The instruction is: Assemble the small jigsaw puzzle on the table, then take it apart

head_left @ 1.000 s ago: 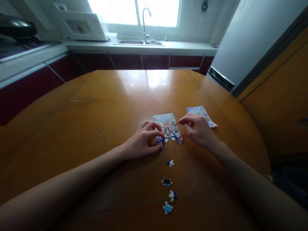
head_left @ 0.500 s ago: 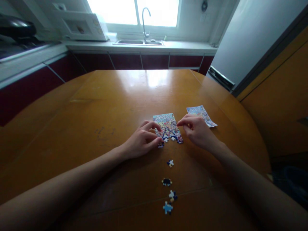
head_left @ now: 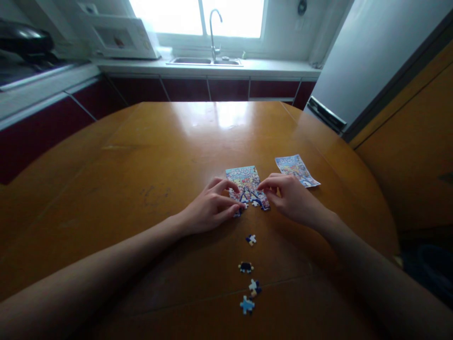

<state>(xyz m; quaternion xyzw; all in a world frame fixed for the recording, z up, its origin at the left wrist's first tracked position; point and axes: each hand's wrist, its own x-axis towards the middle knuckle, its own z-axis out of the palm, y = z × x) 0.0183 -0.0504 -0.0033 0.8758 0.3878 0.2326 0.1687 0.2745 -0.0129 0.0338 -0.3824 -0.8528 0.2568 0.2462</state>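
Observation:
A partly joined jigsaw puzzle [head_left: 244, 175] lies on the wooden table, with a ragged gap along its near edge. My left hand [head_left: 214, 205] rests at its left side, fingers spread and fingertips on the pieces, covering that corner. At the right edge my right hand [head_left: 292, 196] touches the puzzle with bent fingers; no loose piece shows in it. Nearer to me several loose pieces lie in a rough column: a white and dark blue piece [head_left: 251, 240], a dark piece [head_left: 246, 267], a white-tabbed piece [head_left: 254, 287] and a light blue piece [head_left: 247, 305].
A printed picture sheet [head_left: 299, 169] lies just beyond my right hand. The round-ended wooden table [head_left: 159, 137] stretches to the far counter with a sink [head_left: 191, 61] and a tap. A fridge [head_left: 361, 61] stands at the right, and a white microwave [head_left: 118, 40] at the back left.
My right hand has shifted slightly left and lower, onto the puzzle's right edge. My left thumb and fingers have slid a little to the right over the near left corner.

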